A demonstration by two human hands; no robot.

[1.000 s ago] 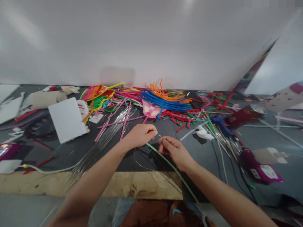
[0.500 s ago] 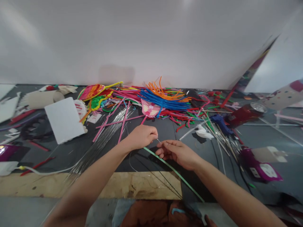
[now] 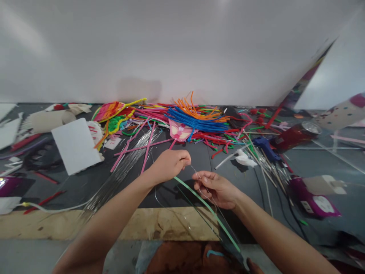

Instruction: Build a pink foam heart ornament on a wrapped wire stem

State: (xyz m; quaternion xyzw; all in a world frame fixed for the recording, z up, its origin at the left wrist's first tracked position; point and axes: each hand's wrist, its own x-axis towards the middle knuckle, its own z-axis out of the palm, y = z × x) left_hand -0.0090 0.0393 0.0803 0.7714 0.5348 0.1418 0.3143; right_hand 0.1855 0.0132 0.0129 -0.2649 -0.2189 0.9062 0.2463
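My left hand [image 3: 170, 164] is closed in a pinch on the end of a thin silver wire [image 3: 195, 169] and a long green strip [image 3: 205, 205] that runs down to the lower right. My right hand [image 3: 216, 187] sits just right of it, palm partly up, fingers curled loosely around the same wire, which loops past it. Both hands hover over the dark table mat [image 3: 137, 182] near its front edge.
A heap of coloured pipe cleaners [image 3: 196, 118] lies behind the hands. A bundle of silver wires [image 3: 125, 163] fans to the left beside a white card [image 3: 75, 145]. A blue glue gun [image 3: 264, 146], a red can [image 3: 295, 135] and a purple object [image 3: 309, 198] lie right.
My right hand has turned palm up and drawn slightly down and right, and the wire now loops across it. My left hand rose a little. The green strip swung lower.
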